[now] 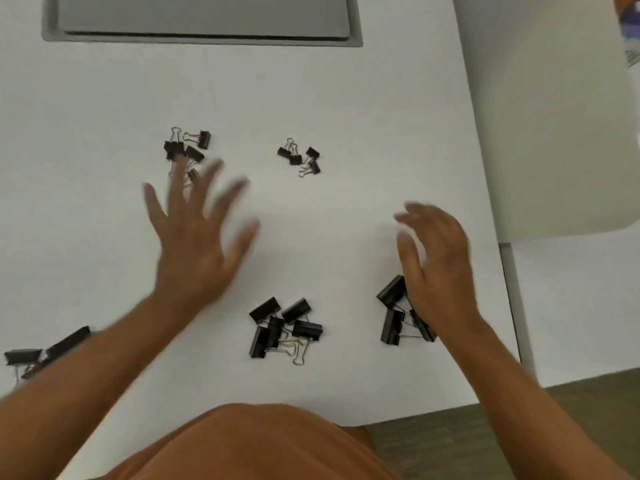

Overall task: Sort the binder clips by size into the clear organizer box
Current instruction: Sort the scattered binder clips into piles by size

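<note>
Black binder clips lie in heaps on the white table (pixel 329 109). A heap of small clips (pixel 188 145) sits far left, and the smallest clips (pixel 300 156) lie at the far middle. Several medium clips (pixel 284 327) lie near the front edge. Large clips (pixel 393 311) lie at the right, and the largest clips (pixel 52 348) at the left edge. My left hand (pixel 197 244) hovers with spread fingers, its fingertips over the small heap, holding nothing. My right hand (pixel 436 268) hovers with loosely bent fingers beside the large clips, holding nothing. No clear organizer box is in view.
A grey recessed panel (pixel 204 20) is set into the table at the far edge. A second white table (pixel 554 116) adjoins on the right. Grey-brown floor (pixel 588 427) shows at the lower right. My orange clothing (pixel 259 445) fills the bottom.
</note>
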`<state>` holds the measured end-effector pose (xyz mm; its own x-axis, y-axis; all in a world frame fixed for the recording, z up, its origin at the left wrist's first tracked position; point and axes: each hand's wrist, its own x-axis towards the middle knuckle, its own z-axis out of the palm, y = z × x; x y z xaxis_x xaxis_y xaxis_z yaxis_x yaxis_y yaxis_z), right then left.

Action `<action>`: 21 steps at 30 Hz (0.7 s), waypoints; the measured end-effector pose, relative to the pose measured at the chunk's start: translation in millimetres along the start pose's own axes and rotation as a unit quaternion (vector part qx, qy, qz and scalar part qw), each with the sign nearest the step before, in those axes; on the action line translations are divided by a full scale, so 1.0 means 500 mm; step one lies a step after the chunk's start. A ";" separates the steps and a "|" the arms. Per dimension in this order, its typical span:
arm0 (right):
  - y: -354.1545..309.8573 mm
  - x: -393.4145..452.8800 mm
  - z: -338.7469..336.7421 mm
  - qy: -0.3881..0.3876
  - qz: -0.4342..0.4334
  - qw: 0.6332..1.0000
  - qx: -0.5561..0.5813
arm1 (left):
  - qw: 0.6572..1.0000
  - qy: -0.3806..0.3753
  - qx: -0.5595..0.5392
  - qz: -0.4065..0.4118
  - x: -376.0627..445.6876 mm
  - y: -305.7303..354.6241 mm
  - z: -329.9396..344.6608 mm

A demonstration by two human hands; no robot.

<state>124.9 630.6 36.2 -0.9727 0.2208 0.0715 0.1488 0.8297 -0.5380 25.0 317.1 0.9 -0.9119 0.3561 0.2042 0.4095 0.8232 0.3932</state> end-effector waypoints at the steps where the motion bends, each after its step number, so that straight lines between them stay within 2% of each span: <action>1: 0.019 -0.049 -0.014 -0.006 0.013 0.998 -0.059 | 0.998 -0.031 -0.001 0.060 -0.047 0.029 -0.002; 3: 0.038 -0.128 -0.015 -0.043 0.062 0.988 -0.132 | 0.981 -0.097 0.000 0.165 -0.132 0.075 0.013; 5: 0.043 -0.177 0.010 -0.075 0.098 0.979 -0.160 | 0.961 -0.162 0.016 0.225 -0.187 0.097 0.037; 9: 0.048 -0.180 0.060 -0.050 0.092 0.979 -0.175 | 0.944 -0.208 0.057 0.248 -0.197 0.100 0.065; 14: 0.040 -0.096 0.105 0.020 0.067 0.986 -0.154 | 0.963 -0.153 0.044 0.218 -0.107 0.078 0.076; 18: 0.036 0.028 0.135 0.064 0.053 0.988 -0.132 | 0.974 -0.110 0.011 0.198 0.006 0.034 0.082; 21: 0.045 0.133 0.142 0.085 0.058 0.985 -0.136 | 0.978 -0.091 -0.006 0.190 0.026 0.025 0.089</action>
<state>50.8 627.6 -31.0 -0.9058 0.3856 0.1756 0.3216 0.8956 -0.3074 17.0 351.6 -31.3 -0.6837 0.7087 0.1738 0.7185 0.6121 0.3303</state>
